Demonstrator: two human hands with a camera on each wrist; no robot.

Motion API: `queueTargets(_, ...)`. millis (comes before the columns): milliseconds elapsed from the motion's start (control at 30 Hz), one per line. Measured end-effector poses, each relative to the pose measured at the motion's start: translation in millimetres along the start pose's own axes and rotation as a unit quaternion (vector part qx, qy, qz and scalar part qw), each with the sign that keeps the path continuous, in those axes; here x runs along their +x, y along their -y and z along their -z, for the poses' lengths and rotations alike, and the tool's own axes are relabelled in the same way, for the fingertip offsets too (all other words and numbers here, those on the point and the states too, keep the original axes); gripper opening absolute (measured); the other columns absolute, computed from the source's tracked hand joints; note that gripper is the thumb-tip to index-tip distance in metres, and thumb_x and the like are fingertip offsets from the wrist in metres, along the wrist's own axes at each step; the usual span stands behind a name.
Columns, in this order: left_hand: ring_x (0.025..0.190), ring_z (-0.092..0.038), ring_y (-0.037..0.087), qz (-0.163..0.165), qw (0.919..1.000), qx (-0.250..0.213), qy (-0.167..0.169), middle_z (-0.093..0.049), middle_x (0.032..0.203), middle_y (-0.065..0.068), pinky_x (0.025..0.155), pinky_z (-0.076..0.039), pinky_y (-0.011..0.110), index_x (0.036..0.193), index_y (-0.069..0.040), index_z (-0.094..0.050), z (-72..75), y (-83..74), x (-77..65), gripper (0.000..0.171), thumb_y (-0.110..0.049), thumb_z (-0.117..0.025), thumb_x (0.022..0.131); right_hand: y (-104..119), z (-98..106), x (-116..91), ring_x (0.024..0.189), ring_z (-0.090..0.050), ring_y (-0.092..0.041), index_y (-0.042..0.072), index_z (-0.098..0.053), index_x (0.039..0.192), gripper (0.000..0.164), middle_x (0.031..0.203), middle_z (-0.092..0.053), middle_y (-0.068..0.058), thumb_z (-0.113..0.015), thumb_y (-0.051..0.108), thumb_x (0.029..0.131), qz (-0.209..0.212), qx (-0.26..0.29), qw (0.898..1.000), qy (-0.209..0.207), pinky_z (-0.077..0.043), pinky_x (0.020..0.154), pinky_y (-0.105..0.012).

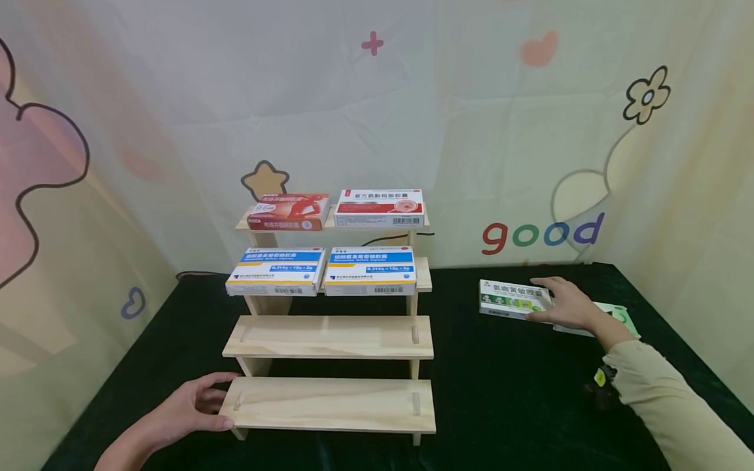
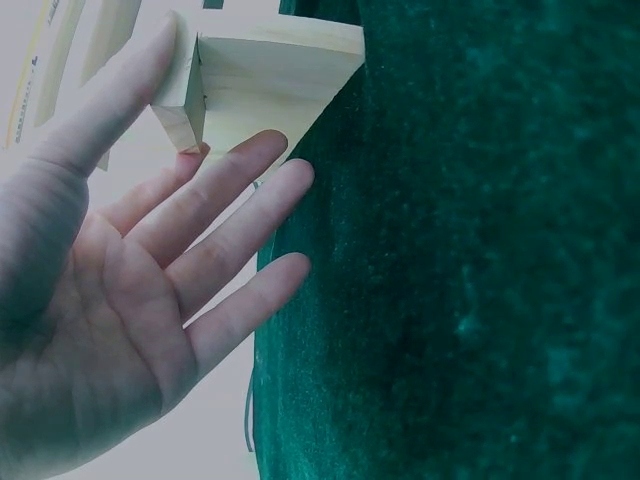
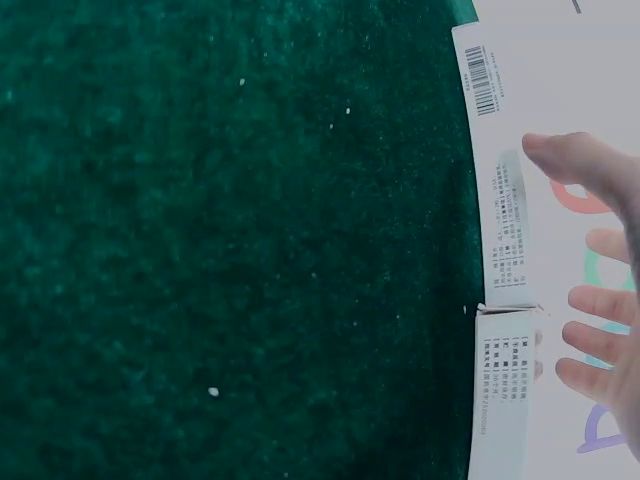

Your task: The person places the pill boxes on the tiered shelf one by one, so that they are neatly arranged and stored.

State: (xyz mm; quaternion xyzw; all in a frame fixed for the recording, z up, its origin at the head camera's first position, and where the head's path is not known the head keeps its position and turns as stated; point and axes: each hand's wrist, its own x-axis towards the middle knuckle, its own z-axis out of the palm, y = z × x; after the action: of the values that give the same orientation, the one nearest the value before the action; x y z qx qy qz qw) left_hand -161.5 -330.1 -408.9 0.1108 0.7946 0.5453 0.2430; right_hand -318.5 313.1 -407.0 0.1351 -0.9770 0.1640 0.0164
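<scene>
Lower left of frame: my left hand pinches four-tier wooden rack, four capsule boxes on it. Right: my right hand, fingers wide, spans one of two green-white boxes.

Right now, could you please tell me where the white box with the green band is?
In the head view, the white box lies on the dark cloth, right of the wooden rack, with the right hand at its right end.

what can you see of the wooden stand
The stand looks like pale wood with visible grain. Its four shelves step upward on upright supports. It stands on dark green cloth; the upper two shelves hold two boxes each, the lower two are bare. The left hand touches the lowest shelf's left end.
</scene>
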Motion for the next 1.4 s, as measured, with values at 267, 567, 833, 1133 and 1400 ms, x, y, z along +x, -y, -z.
queueTargets(267, 0.094, -0.059, 0.03, -0.005, 1.0, 0.0, 0.002, -0.053, 0.115, 0.032, 0.078, -0.05, 0.041, 0.131, 0.017, -0.021, -0.2, -1.1, 0.4, 0.072, -0.012, -0.065, 0.083, -4.3, -2.7, 1.0, 0.108, -0.037, -0.047, -0.005, -0.041, 0.129, 0.087, 0.125, -0.038, -0.033, -0.07, 0.05, 0.069, 0.002, -0.006, 1.0, -0.001, -0.033, 0.087, -0.061)
queueTargets(567, 0.094, -0.059, 0.031, 0.002, 1.0, 0.003, 0.0, -0.053, 0.115, 0.033, 0.079, -0.05, 0.043, 0.131, 0.017, -0.021, -0.8, -1.6, 0.3, 0.073, -0.014, -0.066, 0.083, -9.1, -7.8, 3.6, 0.108, -0.037, -0.047, -0.005, -0.043, 0.128, 0.085, 0.125, -0.036, -0.033, -0.069, 0.051, 0.07, 0.001, -0.006, 1.0, 0.009, -0.034, 0.086, -0.061)
queueTargets(833, 0.094, -0.059, 0.03, -0.001, 1.0, 0.0, 0.002, -0.053, 0.116, 0.032, 0.079, -0.05, 0.042, 0.131, 0.017, -0.02, 0.1, -1.9, 0.1, 0.073, -0.013, -0.066, 0.083, -7.5, -6.6, 6.9, 0.103, -0.043, -0.043, -0.006, -0.048, 0.123, 0.076, 0.121, -0.041, -0.031, -0.07, 0.045, 0.071, 0.0, -0.014, 1.0, 0.022, -0.036, 0.086, -0.058)
queueTargets(1133, 0.095, -0.059, 0.031, 0.004, 1.0, 0.004, -0.002, -0.053, 0.116, 0.033, 0.079, -0.05, 0.043, 0.132, 0.017, -0.021, -0.4, -1.0, -0.4, 0.073, -0.014, -0.066, 0.083, -6.1, -6.0, 5.9, 0.099, -0.045, -0.04, -0.007, -0.051, 0.12, 0.074, 0.119, -0.043, -0.03, -0.073, 0.043, 0.07, 0.004, -0.014, 1.0, 0.02, -0.038, 0.085, -0.057)
queueTargets(1400, 0.094, -0.059, 0.03, 0.006, 1.0, 0.0, -0.002, -0.053, 0.115, 0.032, 0.079, -0.05, 0.042, 0.131, 0.017, -0.02, 0.6, -0.2, 0.1, 0.073, -0.013, -0.066, 0.083, -3.5, -5.3, 3.9, 0.095, -0.046, -0.037, -0.007, -0.052, 0.119, 0.075, 0.116, -0.045, -0.029, -0.074, 0.044, 0.068, 0.004, -0.011, 1.0, 0.015, -0.039, 0.083, -0.054)
